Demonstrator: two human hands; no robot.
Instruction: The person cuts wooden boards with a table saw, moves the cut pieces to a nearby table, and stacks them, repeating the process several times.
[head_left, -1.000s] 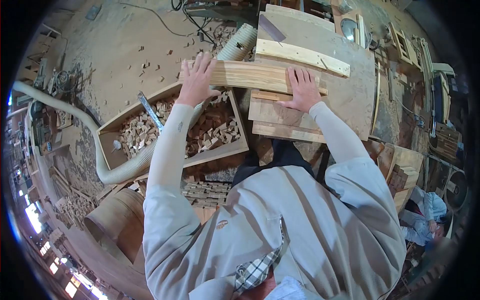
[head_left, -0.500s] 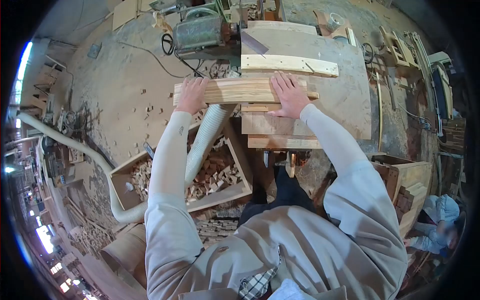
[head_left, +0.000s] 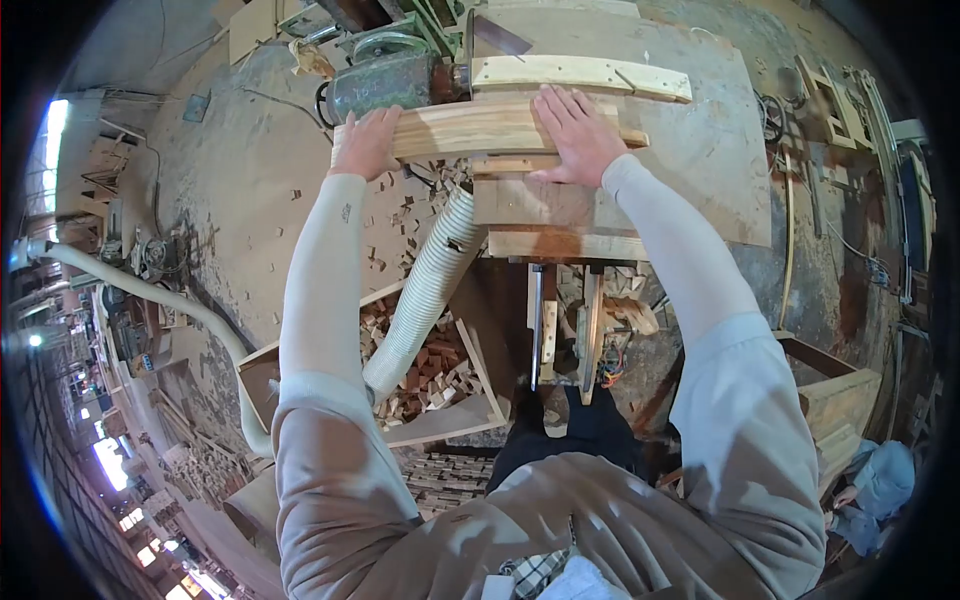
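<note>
Plank (head_left: 470, 128) lies across the near part of the table (head_left: 700, 150), its left end overhanging the edge. I see my left hand (head_left: 362, 143) closed around that overhanging end, thumb under and fingers on top. My right hand (head_left: 577, 135) rests flat on the plank, palm down, fingers spread, not clenched. Just beyond the plank sits a paler curved strip (head_left: 580, 75). A green motor (head_left: 385, 80) stands just beyond the plank's left part. Below, a ribbed hose (head_left: 425, 290) runs down to a box of wood blocks (head_left: 430, 375) on the floor.
</note>
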